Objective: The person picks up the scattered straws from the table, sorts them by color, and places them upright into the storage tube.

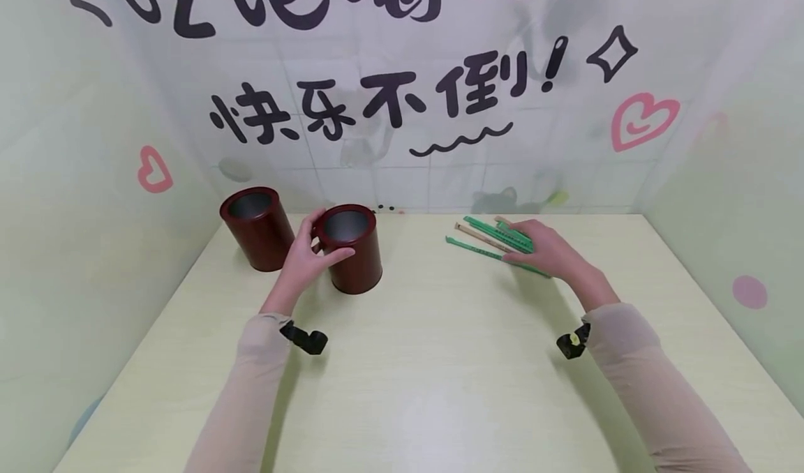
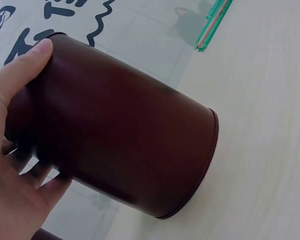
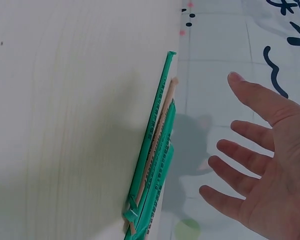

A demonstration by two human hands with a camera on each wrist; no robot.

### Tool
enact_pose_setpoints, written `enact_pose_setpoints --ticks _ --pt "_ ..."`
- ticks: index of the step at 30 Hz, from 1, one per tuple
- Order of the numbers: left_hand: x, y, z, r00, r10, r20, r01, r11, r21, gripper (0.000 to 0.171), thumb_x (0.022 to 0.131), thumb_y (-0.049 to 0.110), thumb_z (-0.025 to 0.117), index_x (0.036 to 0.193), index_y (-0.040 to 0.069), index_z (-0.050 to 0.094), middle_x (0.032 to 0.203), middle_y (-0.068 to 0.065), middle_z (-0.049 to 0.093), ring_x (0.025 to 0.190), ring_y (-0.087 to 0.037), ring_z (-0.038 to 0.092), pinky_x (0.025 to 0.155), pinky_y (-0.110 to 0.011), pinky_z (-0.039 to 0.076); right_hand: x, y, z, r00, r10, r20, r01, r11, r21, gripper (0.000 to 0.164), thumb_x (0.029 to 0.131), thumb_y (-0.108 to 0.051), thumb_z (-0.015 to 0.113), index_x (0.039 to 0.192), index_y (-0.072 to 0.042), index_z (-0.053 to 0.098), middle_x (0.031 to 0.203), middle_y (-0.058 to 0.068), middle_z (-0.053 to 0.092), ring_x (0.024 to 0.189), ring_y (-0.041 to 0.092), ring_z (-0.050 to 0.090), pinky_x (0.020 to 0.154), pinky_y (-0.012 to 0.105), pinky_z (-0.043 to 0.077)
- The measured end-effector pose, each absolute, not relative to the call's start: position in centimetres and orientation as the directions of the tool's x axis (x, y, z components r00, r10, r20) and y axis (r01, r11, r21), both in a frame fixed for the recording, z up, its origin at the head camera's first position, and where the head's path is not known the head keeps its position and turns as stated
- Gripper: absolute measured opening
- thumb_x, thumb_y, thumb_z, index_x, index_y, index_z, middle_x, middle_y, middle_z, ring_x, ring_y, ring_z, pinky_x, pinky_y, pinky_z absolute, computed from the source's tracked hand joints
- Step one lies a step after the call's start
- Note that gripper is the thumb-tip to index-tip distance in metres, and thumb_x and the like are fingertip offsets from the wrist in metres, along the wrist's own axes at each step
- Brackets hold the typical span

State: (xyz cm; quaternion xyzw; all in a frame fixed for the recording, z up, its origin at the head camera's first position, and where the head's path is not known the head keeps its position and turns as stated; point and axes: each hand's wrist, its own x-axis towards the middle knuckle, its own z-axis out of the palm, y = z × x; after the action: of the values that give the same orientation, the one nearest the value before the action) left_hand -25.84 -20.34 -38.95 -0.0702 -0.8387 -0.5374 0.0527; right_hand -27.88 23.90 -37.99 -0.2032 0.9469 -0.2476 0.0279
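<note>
My left hand (image 1: 308, 257) grips a dark red cylindrical holder (image 1: 356, 267) near its rim, thumb on the near side and fingers round the other. It stands upright, its grey inside showing from above. In the left wrist view the thumb lies along the wall of this holder (image 2: 125, 130). Over at the right, my right hand (image 1: 546, 250) hovers above several slim green and tan wrapped sticks (image 1: 484, 232) on the table. The right wrist view shows its fingers spread, apart from the sticks (image 3: 152, 150) and holding nothing.
Another dark red holder (image 1: 260, 239) stands to the left of the gripped one. The pale table (image 1: 414, 361) meets a printed white back wall (image 1: 427, 180) just behind the holders and sticks. Side walls (image 1: 722, 215) close in at left and right.
</note>
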Motion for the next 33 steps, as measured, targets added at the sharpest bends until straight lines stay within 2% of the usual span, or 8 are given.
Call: enact_pose_setpoints --ticks 3,7,15,20,23,28,33 --pt "-25.8 -20.2 -39.2 -0.985 0.058 0.162 0.172 0.407 0.897 0.094 0.086 0.029 0.079 0.158 0.018 0.020 0.161 -0.009 0.031 0.149 -0.033 0.030 0.119 -0.055 0.033 -27.9 23.4 -38.3 -0.915 -0.402 0.031 -0.367 0.797 -0.480 0.064 0.093 -0.026 0.070 0.143 0.006 0.046 0.144 0.031 0.048 0.133 0.048 0.044 0.111 0.062 0.036" --pt "-25.9 -19.8 -39.2 -0.983 0.073 0.169 0.184 0.407 0.895 0.095 0.086 0.030 0.079 0.158 0.017 0.019 0.161 -0.009 0.030 0.149 -0.032 0.029 0.119 -0.055 0.033 -28.1 23.2 -38.8 -0.913 -0.409 0.014 -0.365 0.800 -0.477 0.057 0.094 -0.023 0.069 0.140 0.004 0.050 0.140 0.028 0.053 0.127 0.047 0.051 0.106 0.061 0.042" --pt "-26.0 -19.7 -39.3 -0.979 0.069 0.191 0.202 0.413 0.888 0.095 0.085 0.028 0.080 0.157 0.014 0.019 0.160 -0.011 0.031 0.148 -0.033 0.030 0.118 -0.057 0.033 -29.2 22.5 -40.2 -0.917 -0.399 -0.013 -0.337 0.791 -0.511 0.046 0.094 -0.017 0.069 0.132 0.005 0.057 0.128 0.027 0.062 0.116 0.042 0.061 0.097 0.054 0.052" --pt "-26.1 -19.7 -39.4 -0.977 0.065 0.201 0.210 0.406 0.890 0.093 0.086 0.027 0.079 0.157 0.015 0.020 0.160 -0.009 0.032 0.148 -0.031 0.030 0.119 -0.056 0.032 -29.9 22.3 -41.1 -0.933 -0.356 -0.048 -0.282 0.809 -0.516 0.041 0.094 -0.015 0.068 0.128 0.007 0.059 0.123 0.027 0.064 0.114 0.042 0.062 0.096 0.052 0.053" --pt "-26.2 -19.7 -39.5 -0.979 0.069 0.194 0.206 0.396 0.895 0.094 0.086 0.026 0.079 0.157 0.016 0.019 0.160 -0.009 0.031 0.149 -0.032 0.030 0.119 -0.056 0.032 -30.1 22.5 -41.7 -0.945 -0.317 -0.078 -0.240 0.837 -0.492 0.038 0.093 -0.014 0.068 0.125 0.006 0.061 0.117 0.024 0.066 0.107 0.037 0.063 0.091 0.048 0.054" --pt "-26.1 -19.6 -39.2 -0.982 0.081 0.170 0.188 0.378 0.907 0.094 0.086 0.020 0.079 0.158 0.016 0.017 0.161 -0.010 0.028 0.150 -0.032 0.027 0.120 -0.055 0.031 -30.0 22.5 -42.2 -0.948 -0.305 -0.086 -0.239 0.867 -0.438 0.024 0.093 -0.008 0.066 0.113 0.003 0.067 0.103 0.018 0.068 0.092 0.029 0.063 0.081 0.044 0.053" --pt "-25.5 -19.2 -38.1 -0.985 0.086 0.150 0.172 0.373 0.912 0.093 0.088 0.013 0.077 0.157 0.010 0.016 0.162 -0.014 0.026 0.150 -0.033 0.026 0.121 -0.055 0.029 -29.9 22.2 -42.2 -0.945 -0.318 -0.074 -0.261 0.873 -0.412 0.014 0.093 -0.004 0.063 0.105 0.000 0.069 0.099 0.017 0.069 0.091 0.029 0.064 0.082 0.046 0.052"
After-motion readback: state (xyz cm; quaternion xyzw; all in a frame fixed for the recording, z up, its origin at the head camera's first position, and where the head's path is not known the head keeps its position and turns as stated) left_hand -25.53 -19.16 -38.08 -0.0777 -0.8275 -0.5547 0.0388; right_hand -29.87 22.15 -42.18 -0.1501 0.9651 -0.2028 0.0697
